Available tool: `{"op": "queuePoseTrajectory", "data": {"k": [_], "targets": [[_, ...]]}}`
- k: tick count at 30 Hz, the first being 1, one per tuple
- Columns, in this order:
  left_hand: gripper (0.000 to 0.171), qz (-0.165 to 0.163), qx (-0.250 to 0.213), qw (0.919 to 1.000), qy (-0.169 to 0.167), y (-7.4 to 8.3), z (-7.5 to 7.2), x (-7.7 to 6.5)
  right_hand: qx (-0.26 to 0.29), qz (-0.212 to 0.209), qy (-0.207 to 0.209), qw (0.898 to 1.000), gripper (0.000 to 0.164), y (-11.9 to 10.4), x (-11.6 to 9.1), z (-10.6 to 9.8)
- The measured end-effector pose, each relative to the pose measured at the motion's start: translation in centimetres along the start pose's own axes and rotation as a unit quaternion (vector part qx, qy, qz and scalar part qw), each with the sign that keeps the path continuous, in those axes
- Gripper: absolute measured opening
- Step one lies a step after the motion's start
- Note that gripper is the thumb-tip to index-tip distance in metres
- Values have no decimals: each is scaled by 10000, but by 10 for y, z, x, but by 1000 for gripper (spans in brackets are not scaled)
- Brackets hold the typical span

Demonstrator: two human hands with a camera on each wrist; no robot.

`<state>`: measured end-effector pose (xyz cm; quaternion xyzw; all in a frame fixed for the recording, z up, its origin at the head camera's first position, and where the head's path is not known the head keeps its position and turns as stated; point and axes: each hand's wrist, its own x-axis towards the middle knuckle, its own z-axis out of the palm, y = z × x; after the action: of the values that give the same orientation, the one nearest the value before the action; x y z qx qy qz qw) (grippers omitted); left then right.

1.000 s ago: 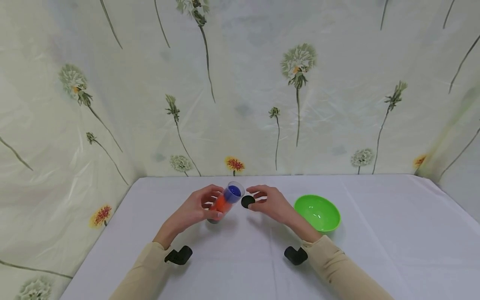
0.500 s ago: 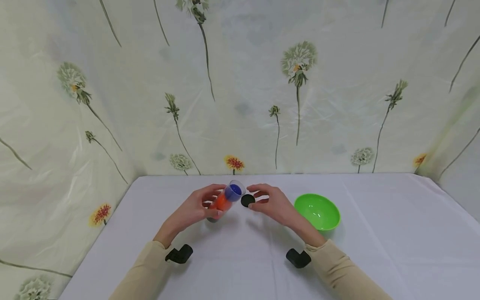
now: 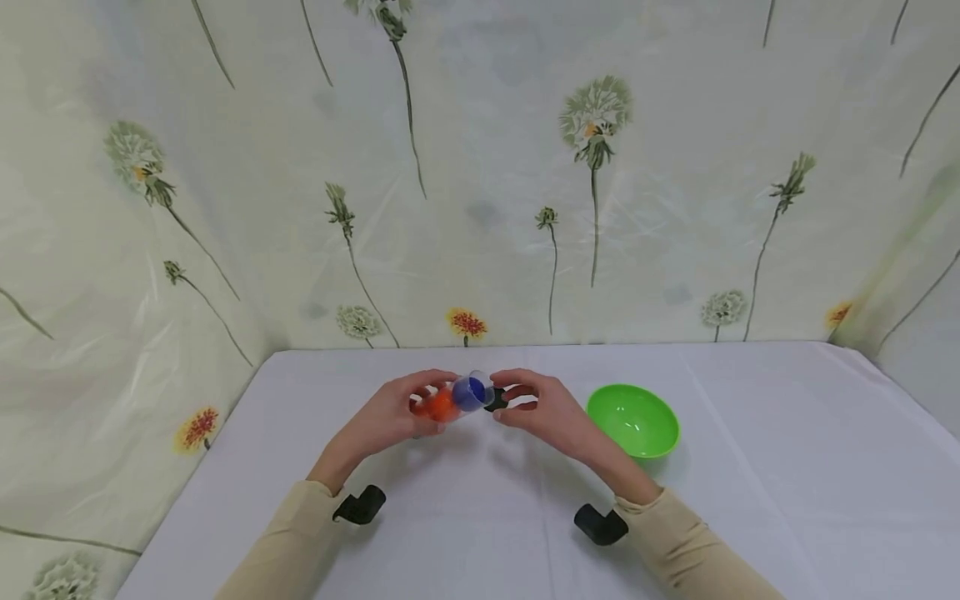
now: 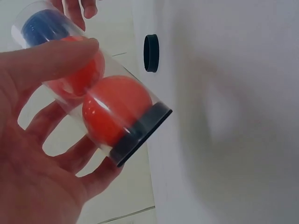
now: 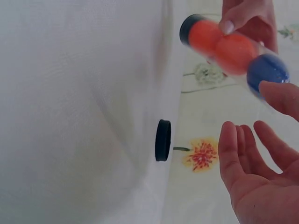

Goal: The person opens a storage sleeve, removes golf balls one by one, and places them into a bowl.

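My left hand (image 3: 382,417) grips a clear plastic tube (image 3: 454,402), thumb on one side and fingers behind it. Inside sit two orange balls (image 4: 116,108) and, toward the uncapped mouth, a blue ball (image 5: 267,73). A black cap (image 4: 140,135) closes the tube's other end. The tube lies tilted, its mouth pointing right at my right hand (image 3: 543,412). That hand holds nothing; its fingers are spread and loosely bent around the mouth. A loose black lid (image 5: 163,141) stays on the table below, partly covered by the tube's mouth in the head view.
A bright green bowl (image 3: 633,421) stands on the white-covered table (image 3: 787,467), just right of my right forearm. A flower-printed curtain (image 3: 480,167) rises behind the table's far edge. Black wrist-camera mounts (image 3: 360,505) stick out inward from both sleeves.
My left hand has tipped the tube further over toward level, its mouth dropping rightward to overlap the black lid in the head view. The right hand has barely moved.
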<state>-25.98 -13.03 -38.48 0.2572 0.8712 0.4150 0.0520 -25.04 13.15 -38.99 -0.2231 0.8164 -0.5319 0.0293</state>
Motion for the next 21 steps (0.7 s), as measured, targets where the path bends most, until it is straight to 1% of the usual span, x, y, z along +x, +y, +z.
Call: {"op": "queuePoseTrajectory", "data": {"k": [4,7,13,18,21], "targets": [[61,155,169,9997,-10,2,1,-1,115,49,-70,9999,49,-1,-2,2],[60,174,225,9996,-5,3,3,-2,222,142,-144,9995,49,-1,-4,3],[58,342,390,9986,-39,5,5,-2,400,269,-306,9984,51,1,-6,5],[57,274,569,9980,42,8,6,-3,817,445,-379,9949,51,-1,-7,6],[57,304,768,9965,125,9,7,-3,919,480,-362,9940,50,-2,-8,6]]}}
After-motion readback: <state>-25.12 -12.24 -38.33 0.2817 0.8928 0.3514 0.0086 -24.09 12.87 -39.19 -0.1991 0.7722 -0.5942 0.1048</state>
